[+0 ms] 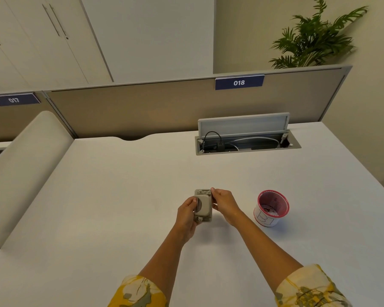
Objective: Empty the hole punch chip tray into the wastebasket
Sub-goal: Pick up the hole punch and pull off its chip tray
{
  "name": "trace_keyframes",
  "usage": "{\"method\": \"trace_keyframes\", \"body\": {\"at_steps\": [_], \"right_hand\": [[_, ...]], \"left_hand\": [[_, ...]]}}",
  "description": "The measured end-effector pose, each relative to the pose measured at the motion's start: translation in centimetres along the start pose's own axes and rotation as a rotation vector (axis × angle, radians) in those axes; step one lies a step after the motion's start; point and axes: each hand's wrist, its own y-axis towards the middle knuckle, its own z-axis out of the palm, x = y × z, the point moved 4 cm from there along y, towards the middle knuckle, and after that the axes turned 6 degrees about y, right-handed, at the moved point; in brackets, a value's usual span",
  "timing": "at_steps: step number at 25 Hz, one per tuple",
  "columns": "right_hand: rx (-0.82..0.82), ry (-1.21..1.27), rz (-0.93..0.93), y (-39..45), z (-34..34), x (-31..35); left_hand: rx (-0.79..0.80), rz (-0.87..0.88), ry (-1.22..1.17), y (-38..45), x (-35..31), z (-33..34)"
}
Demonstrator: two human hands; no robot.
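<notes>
A small beige hole punch [203, 203] is held between both hands just above the white desk [120, 196], near its middle. My left hand [186, 214] grips its left side and lower end. My right hand [224, 203] pinches its right edge with fingertips near the top corner. To the right stands a little red mesh wastebasket [272, 208] with a white paper label; some small bits lie on its bottom. The punch's underside and chip tray are hidden from me.
An open cable hatch [246, 140] with wires sits at the back of the desk. A beige partition [142, 109] with signs 017 and 018 runs behind it. A padded divider [24, 165] borders the left side. A plant [313, 38] stands beyond the partition.
</notes>
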Motion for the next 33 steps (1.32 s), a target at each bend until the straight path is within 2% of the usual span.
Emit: {"method": "trace_keyframes", "body": {"at_steps": [4,9,12,14,21,33], "right_hand": [[-0.114,-0.173,0.004,0.4,0.0,-0.2],[-0.234,-0.06,-0.084,-1.4,0.7,0.7],[-0.225,-0.199,-0.247,-2.8,0.8,1.3],[-0.211,-0.271,-0.276,-3.0,0.6,1.2],[-0.103,-0.265,-0.221,-2.9,-0.1,0.9],[-0.09,-0.297,-0.195,-3.0,0.0,1.2]], "left_hand": [[0.013,0.003,0.003,-0.1,0.2,0.5],[-0.023,0.005,-0.04,0.2,0.3,0.5],[-0.065,-0.029,-0.034,0.5,0.4,0.3],[-0.1,-0.092,-0.027,0.7,0.6,0.0],[-0.135,-0.125,0.022,0.9,0.6,-0.8],[-0.192,-0.084,0.121,1.3,0.5,-0.8]]}}
